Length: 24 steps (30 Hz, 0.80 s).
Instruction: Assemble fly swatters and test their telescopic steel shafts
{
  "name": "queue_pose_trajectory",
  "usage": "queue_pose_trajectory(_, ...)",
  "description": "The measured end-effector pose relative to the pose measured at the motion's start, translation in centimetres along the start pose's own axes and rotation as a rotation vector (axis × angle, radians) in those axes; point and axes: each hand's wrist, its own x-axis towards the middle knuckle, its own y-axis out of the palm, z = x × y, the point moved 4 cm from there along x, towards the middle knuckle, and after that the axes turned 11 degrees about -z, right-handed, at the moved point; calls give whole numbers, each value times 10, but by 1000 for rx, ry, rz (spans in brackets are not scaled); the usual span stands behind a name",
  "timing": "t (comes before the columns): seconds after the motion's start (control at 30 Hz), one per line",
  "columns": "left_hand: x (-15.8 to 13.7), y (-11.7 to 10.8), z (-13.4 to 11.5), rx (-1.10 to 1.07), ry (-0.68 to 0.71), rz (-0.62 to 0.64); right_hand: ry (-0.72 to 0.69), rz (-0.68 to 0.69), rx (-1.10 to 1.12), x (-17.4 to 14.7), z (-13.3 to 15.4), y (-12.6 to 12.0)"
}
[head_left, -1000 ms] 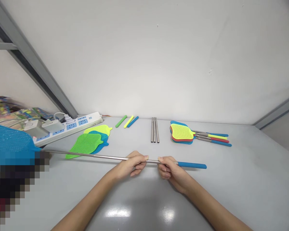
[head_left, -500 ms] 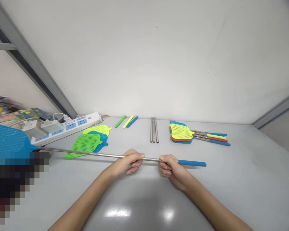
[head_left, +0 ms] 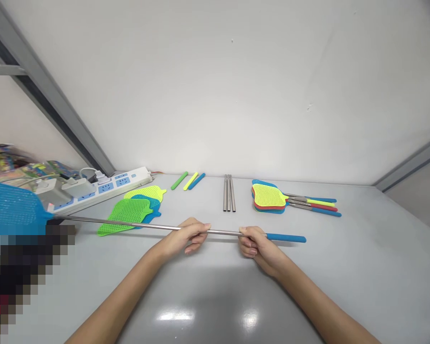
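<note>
A blue fly swatter (head_left: 224, 232) with a long, extended metal rod spans the view above the table. Its mesh head (head_left: 14, 208) is at the far left, partly cut off by the frame, and its blue grip (head_left: 286, 237) points right. My left hand (head_left: 189, 235) is closed round the middle of the rod. Close to the grip, my right hand (head_left: 254, 242) pinches the rod. Behind the rod at left lie loose swatter heads: a green one (head_left: 125, 215), a blue one (head_left: 154, 210) and a yellow one (head_left: 146, 192).
Green, yellow and blue grips (head_left: 190, 181) and several short metal rods (head_left: 229, 193) lie along the wall. Right of them is a stack of whole swatters (head_left: 270, 197). A power strip (head_left: 107, 188) with plugged chargers stands at left, near bagged goods (head_left: 7, 160).
My hands have moved slightly apart along the rod, the left one leftward and the right one a little rightward. The swatter has risen slightly in view.
</note>
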Motion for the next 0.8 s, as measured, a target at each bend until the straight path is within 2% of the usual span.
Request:
queue_pose_trajectory(0.47, 3, -10, -7, 30, 92, -101, 10, 24, 10, 12, 7, -20)
queue_pose_trajectory(0.8, 8, -3, 2, -51, 225, -303, 29, 10, 141, 11, 6, -21)
